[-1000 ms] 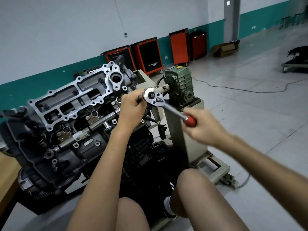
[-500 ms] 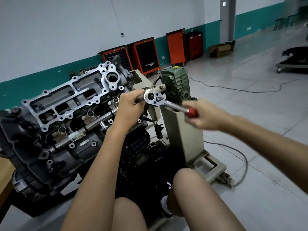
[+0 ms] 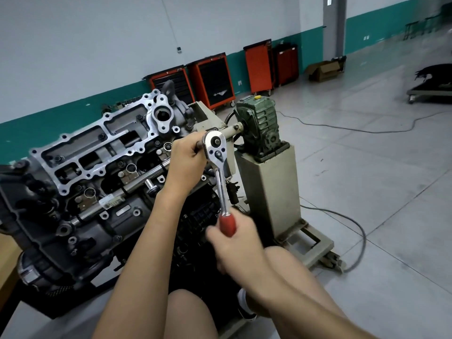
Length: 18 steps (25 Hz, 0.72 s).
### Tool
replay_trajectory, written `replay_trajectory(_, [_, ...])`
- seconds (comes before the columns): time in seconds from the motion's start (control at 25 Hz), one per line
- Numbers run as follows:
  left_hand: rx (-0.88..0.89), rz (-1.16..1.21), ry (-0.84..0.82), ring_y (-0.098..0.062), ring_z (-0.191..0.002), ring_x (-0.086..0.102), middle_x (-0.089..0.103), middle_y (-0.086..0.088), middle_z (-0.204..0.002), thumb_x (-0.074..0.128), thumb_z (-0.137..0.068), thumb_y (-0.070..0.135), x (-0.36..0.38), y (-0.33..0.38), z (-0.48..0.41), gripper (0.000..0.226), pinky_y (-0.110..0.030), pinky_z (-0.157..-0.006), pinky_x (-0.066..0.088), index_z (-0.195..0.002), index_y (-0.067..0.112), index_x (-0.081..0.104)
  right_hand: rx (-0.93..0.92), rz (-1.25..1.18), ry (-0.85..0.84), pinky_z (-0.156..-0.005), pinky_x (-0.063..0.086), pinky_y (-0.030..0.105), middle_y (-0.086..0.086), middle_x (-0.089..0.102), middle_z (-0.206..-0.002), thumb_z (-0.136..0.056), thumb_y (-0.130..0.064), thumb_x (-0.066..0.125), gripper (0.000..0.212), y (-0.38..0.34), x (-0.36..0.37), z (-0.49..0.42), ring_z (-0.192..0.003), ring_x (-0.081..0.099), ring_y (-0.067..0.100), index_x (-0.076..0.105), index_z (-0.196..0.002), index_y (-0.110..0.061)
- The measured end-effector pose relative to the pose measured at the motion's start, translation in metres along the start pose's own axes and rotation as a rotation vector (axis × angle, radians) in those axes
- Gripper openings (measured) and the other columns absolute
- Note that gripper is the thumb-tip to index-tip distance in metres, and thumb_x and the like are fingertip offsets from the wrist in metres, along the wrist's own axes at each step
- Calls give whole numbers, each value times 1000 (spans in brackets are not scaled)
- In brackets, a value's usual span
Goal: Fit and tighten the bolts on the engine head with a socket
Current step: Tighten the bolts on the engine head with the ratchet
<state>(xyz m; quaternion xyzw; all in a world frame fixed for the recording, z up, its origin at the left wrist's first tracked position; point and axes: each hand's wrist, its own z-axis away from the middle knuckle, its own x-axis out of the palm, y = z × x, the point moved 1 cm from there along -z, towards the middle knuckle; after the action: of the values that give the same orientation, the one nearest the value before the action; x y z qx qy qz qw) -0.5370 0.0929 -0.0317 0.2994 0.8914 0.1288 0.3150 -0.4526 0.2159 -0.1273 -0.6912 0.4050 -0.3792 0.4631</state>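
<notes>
1. Head view: a person's left hand [image 3: 188, 159] curls round the socket extension [image 3: 200, 144] behind the ratchet [image 3: 221, 182], at the near edge of the engine head [image 3: 97, 143]
2. The right hand [image 3: 236, 245] grips the ratchet's red handle, which hangs straight down

Stand [image 3: 274, 187] on floor [image 3: 367, 179] seemingly carries engine [image 3: 73, 167].

My left hand [image 3: 188, 160] sits at nine o'clock of the ratchet head [image 3: 214, 145], fingers curled round the bar [image 3: 200, 144]. My right hand [image 3: 234, 243], at six o'clock, fists the red handle [image 3: 227, 222], slightly blurred.
</notes>
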Motion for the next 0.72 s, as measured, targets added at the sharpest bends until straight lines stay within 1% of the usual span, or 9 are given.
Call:
replay_trajectory(0.04, [-1,-7,-1,-13,-54,37,49,-20,-54,56,-83,-7,-1,-1,0,24,-39,-49,35,-59,-6,50,36,-74,-10,-35,30,19,-8,34,-43,-73,-13,57,25,2,14,5,-34,33,10,38,-60,-23])
replay_trajectory(0.12, [-17,2,-28,-13,-54,36,49,-19,-54,55,-83,-7,-2,-3,0,25,-38,-49,34,-59,-7,49,14,60,-34,-35,30,20,-9,34,-42,-75,-10,57,27,-2,1,3,-35,32,7,38,-60,-22])
replay_trajectory(0.24, [-3,12,-97,-5,-51,37,51,-3,-50,51,-83,-8,-2,1,-2,20,-30,-49,30,-63,-7,55,-153,492,-138,-45,29,21,-12,35,-46,-79,6,58,41,-21,-75,-32,-42,32,3,36,-58,-22])
replay_trajectory(0.36, [20,-20,-111,-7,-53,31,49,-24,-55,49,-80,-6,-2,7,-4,16,-25,-51,24,-68,-12,59,-339,974,-266,-52,31,26,-9,39,-53,-81,1,59,38,-67,-131,-87,-47,39,8,38,-64,-24])
replay_trajectory(0.44, [2,0,-94,-6,-51,31,50,-22,-54,49,-80,-8,-5,9,-2,15,-20,-49,25,-70,-11,60,-515,1188,-227,-52,33,31,-11,37,-52,-79,-6,61,32,-87,-137,-110,-50,39,20,37,-68,-25])
replay_trajectory(0.48, [-9,12,-84,-5,-49,34,50,-16,-53,48,-79,-9,-6,9,-1,17,-17,-48,26,-70,-10,62,-552,1207,-199,-52,34,32,-11,35,-51,-78,-6,62,32,-87,-135,-112,-50,38,22,38,-69,-25])
replay_trajectory(0.56, [-8,19,-74,-4,-48,40,52,-4,-53,46,-80,-7,-8,8,2,20,-19,-47,31,-70,-4,63,-461,1069,-145,-52,33,29,-10,38,-51,-78,-3,63,36,-69,-123,-91,-48,39,17,37,-67,-25])
replay_trajectory(0.64, [-1,12,-48,-16,-55,52,60,-10,-58,48,-84,-5,-6,6,2,23,-32,-54,43,-72,1,67,-292,726,-87,-49,32,26,-10,37,-50,-79,1,64,39,-37,-96,-54,-46,36,8,38,-64,-23])
replay_trajectory(0.72, [-9,15,-26,-27,-58,53,61,-16,-62,53,-85,-6,-4,3,1,20,-40,-58,46,-69,-2,65,-156,348,-19,-44,30,21,-11,35,-48,-79,1,63,36,-11,-50,-17,-43,31,4,38,-63,-20])
